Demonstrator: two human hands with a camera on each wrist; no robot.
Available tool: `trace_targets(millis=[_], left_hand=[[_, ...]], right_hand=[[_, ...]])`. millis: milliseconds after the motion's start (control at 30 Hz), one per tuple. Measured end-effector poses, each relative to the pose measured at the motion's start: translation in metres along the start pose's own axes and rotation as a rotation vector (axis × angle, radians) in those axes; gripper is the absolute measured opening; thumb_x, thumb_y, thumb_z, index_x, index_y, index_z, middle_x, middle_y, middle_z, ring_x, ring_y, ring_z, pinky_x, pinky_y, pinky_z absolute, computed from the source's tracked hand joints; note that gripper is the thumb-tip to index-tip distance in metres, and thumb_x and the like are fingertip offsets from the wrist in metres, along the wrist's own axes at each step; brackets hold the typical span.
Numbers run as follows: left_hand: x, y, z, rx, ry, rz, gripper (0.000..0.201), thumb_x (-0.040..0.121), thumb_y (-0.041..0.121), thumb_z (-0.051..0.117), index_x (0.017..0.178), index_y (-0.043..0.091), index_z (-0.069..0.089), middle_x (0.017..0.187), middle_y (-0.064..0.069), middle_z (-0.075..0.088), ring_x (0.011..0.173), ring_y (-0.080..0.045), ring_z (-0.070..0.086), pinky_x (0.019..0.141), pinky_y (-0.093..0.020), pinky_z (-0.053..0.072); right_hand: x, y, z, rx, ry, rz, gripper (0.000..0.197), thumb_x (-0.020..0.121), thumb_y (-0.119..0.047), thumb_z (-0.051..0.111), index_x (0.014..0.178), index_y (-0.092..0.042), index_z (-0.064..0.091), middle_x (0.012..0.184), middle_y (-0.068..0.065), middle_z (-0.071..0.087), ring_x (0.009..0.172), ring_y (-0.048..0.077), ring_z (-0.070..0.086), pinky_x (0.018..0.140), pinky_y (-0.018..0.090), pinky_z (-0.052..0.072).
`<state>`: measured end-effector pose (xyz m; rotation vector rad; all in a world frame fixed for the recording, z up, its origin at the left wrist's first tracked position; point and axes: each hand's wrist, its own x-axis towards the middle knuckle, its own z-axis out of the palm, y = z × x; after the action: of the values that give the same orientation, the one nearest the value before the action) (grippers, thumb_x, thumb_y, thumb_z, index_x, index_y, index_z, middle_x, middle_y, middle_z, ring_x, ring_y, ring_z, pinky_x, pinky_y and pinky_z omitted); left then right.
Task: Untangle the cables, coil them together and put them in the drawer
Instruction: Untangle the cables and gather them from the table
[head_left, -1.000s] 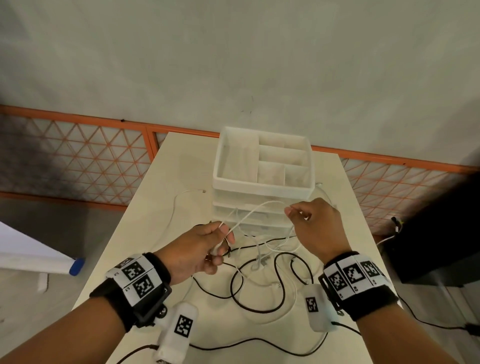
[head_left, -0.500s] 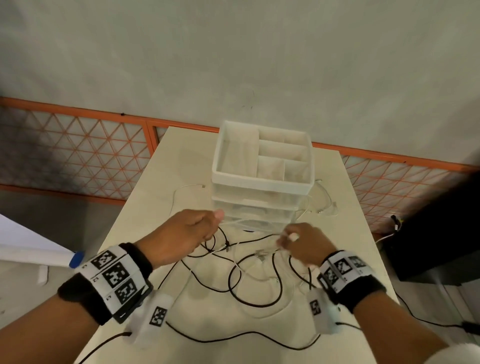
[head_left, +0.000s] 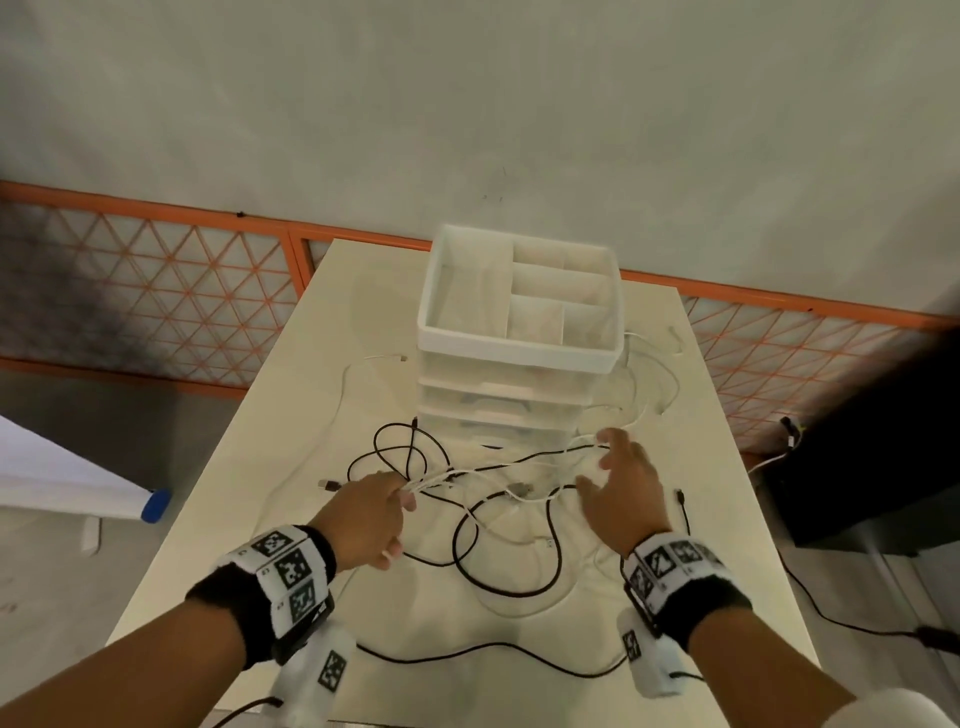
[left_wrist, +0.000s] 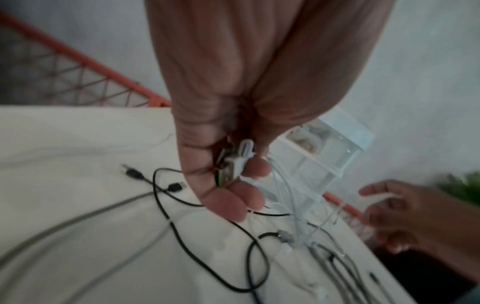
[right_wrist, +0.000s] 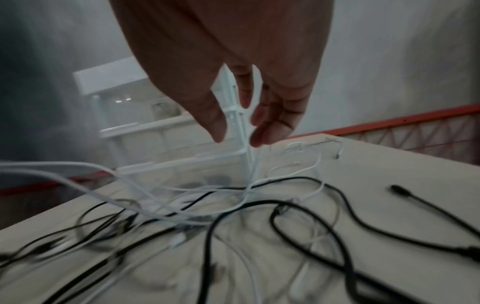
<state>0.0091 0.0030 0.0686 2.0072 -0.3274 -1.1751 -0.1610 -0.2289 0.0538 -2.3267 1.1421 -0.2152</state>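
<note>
Several tangled cables (head_left: 498, 499) sprawl on the counter (head_left: 249, 499) at six o'clock of the drawer unit (head_left: 519, 364), so the left hand (head_left: 363, 514) pinches white plug ends (left_wrist: 237, 162) as an anchor while the right hand (head_left: 623, 493), fingers (right_wrist: 215, 115) spread and empty, hovers to free loops.

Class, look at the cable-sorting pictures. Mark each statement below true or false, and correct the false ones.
1. The left hand holds a white plug and white cable strands. True.
2. The right hand grips a black cable. False: its fingers are spread and hold nothing.
3. Black cables and white cables lie mixed on the table. True.
4. The cables are already coiled. False: they lie in loose, crossing loops.
5. The drawer unit stands behind the tangle, with a divided tray on top. True.
</note>
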Motion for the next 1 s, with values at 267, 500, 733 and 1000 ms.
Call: trace_targets(millis=[267,500,733,1000], left_hand=[[-0.002,0.037,0.022,-0.024,0.071,0.258,0.032,0.098,0.028,0.057,0.072,0.011,0.049,0.050,0.010,0.038,0.052,-0.016,0.033,0.049,-0.029,0.029],[-0.006,0.050,0.025,-0.079,0.058,0.341,0.030,0.102,0.028,0.050,0.078,0.014,0.063,0.071,0.003,0.072,0.069,-0.008,0.067,0.070,-0.025,0.046],[-0.002,0.063,0.036,-0.341,-0.014,0.371,0.031,0.105,0.028,0.043,0.093,0.010,0.065,0.072,-0.007,0.072,0.092,-0.027,0.072,0.076,-0.030,0.049],[-0.006,0.060,0.051,-0.512,-0.090,0.304,0.035,0.107,0.026,0.035,0.087,0.009,0.057,0.062,-0.007,0.043,0.079,-0.029,0.067,0.082,-0.042,0.043]], right_hand=[[-0.059,-0.015,0.077,-0.379,-0.580,-0.281,0.034,0.090,-0.041,0.063,0.121,-0.026,0.063,0.124,-0.002,0.056,0.116,0.021,0.057,0.097,0.037,0.047],[-0.048,-0.021,0.055,-0.006,-0.409,-0.389,0.009,0.089,-0.019,0.053,0.093,-0.021,0.061,0.070,-0.013,0.058,0.074,0.017,0.064,0.074,0.027,0.043],[-0.018,-0.062,-0.053,0.649,-0.109,-0.413,0.017,0.093,-0.006,0.065,0.087,-0.022,0.068,0.070,-0.006,0.065,0.057,0.015,0.053,0.057,0.030,0.048],[-0.004,-0.057,-0.085,0.910,0.075,-0.311,0.017,0.095,-0.004,0.063,0.092,-0.021,0.068,0.089,0.007,0.075,0.051,0.016,0.052,0.054,0.028,0.049]])
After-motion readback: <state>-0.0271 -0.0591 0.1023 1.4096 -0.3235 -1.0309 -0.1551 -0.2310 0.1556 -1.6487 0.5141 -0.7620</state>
